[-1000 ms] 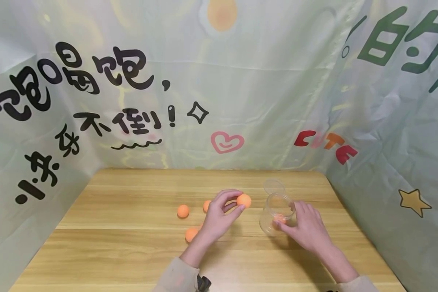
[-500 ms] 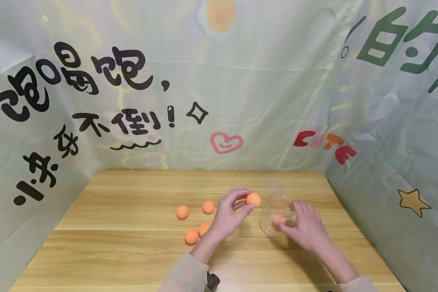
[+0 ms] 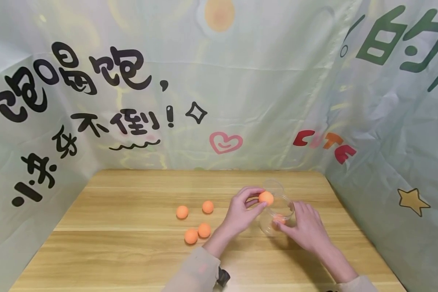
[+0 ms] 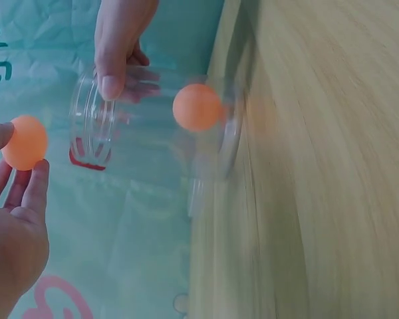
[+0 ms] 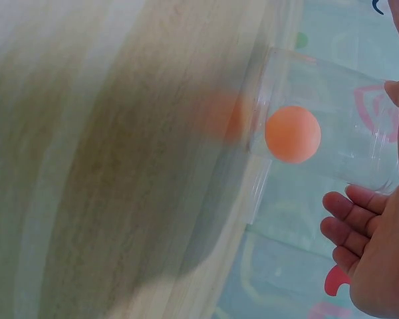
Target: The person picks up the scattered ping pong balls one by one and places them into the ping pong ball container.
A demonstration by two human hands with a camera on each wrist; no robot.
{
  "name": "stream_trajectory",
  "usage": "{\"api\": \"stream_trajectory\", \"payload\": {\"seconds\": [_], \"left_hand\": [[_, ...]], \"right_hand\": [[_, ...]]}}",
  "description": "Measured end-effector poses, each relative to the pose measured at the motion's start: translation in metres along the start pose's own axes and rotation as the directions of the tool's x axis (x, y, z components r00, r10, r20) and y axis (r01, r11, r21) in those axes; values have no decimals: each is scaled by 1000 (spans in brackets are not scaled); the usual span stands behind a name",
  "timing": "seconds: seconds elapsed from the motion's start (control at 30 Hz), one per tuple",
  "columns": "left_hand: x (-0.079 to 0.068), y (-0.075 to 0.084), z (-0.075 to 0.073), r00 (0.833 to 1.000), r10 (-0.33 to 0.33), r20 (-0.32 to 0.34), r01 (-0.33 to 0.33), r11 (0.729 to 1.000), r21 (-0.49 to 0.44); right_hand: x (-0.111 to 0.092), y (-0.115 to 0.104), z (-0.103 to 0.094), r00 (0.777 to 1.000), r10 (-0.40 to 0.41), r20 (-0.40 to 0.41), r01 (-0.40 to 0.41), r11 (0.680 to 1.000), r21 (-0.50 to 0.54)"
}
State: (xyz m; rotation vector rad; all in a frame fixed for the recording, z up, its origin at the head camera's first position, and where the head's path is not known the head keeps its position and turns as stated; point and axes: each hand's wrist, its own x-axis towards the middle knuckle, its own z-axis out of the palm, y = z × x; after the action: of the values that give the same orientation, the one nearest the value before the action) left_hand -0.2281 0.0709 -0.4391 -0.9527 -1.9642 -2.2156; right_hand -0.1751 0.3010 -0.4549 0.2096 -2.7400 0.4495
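Wooden tabletop (image 3: pixel 124 253): orange ball (image 3: pixel 266 198) pinched at tip of left grip (image 3: pixel 241 211), clear jar (image 4: pixel 149 133) clamped in right grip (image 3: pixel 309 225)

Head view is bright, evenly lit, fairly sharp; a soft shadow falls on the table (image 3: pixel 124 259) below the right hand (image 3: pixel 308 227), pale glare at the bottom edge. Wrist views run dimmer, hazy, cooler. Left wrist: highlights streak the clear jar (image 4: pixel 146 153). Right wrist: broad dark shadow, washed-out upper-left corner, blurry orange reflection on the table.
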Motion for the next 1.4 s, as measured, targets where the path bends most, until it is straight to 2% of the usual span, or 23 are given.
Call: {"api": "stream_trajectory", "payload": {"seconds": [0.2,0.37,0.53,0.73,0.83,1.17,1.4], "left_hand": [[7,-5,10,999,34,14,-35,999,16],[10,-8,13,996,80,48,-85,990,113],[12,-10,14,991,98,95,-120,957,263],[12,-14,17,986,100,133,-144,914,379],[11,-16,18,987,87,132,-131,914,383],[11,-17,17,991,-3,133,-39,950,309],[11,-17,18,992,11,128,-49,953,300]], "right_hand": [[0,-1,0,1000,-10,-14,10,1000,10],[-1,-2,0,1000,-12,-9,12,1000,8],[-1,0,1,1000,-5,-1,5,1000,5],[-1,1,2,1000,-5,-3,5,1000,7],[-1,1,2,1000,-1,-2,1,1000,9],[0,-1,0,1000,-5,-6,5,1000,5],[0,-2,0,1000,4,6,-4,1000,3]]}}
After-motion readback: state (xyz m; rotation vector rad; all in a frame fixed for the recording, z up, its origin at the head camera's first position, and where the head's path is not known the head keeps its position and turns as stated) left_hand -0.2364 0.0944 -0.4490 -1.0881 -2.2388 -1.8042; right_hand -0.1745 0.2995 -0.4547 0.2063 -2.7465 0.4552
